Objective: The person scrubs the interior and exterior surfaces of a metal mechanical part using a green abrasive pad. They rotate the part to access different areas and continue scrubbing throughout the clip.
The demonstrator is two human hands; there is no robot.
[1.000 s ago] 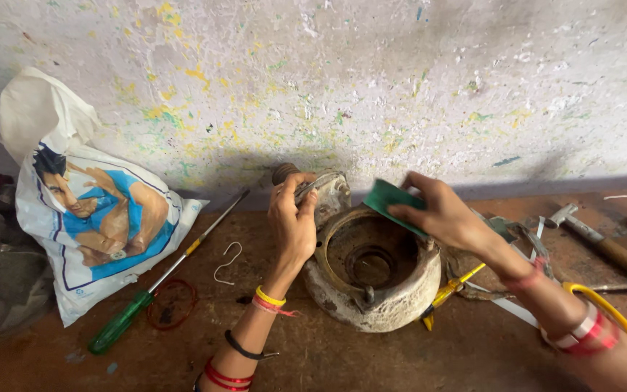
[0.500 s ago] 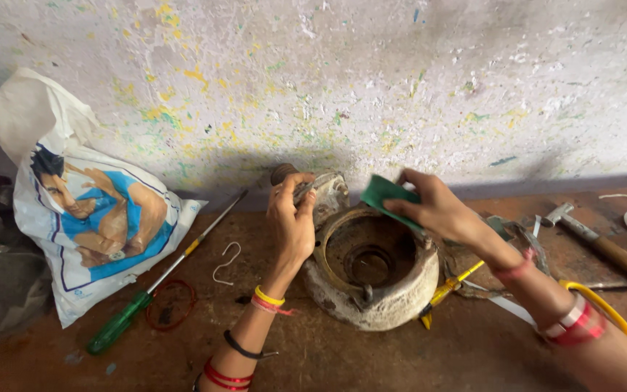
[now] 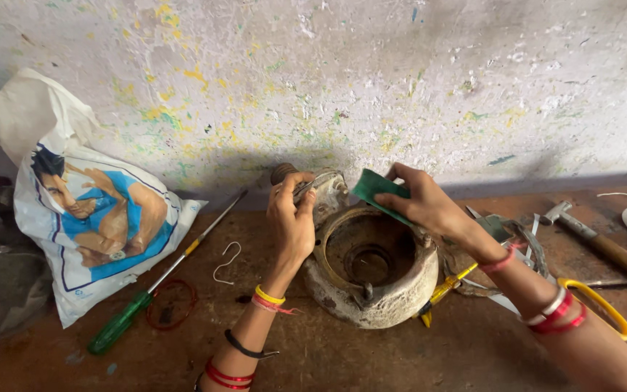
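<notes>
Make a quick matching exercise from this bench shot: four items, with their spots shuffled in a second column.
Items:
1. green pad
2. screwdriver
3. hammer
4. printed bag

Places:
A. lying left of the round metal housing, green handle toward the viewer
B. propped against the wall at far left
C. held in the right hand over the housing rim
D. lying at the right edge of the bench

Pairs: 1-C, 2-A, 3-D, 4-B

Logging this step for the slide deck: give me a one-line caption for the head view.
Left hand steadies a worn round metal housing while the right hand presses a green pad to its rim.
</notes>
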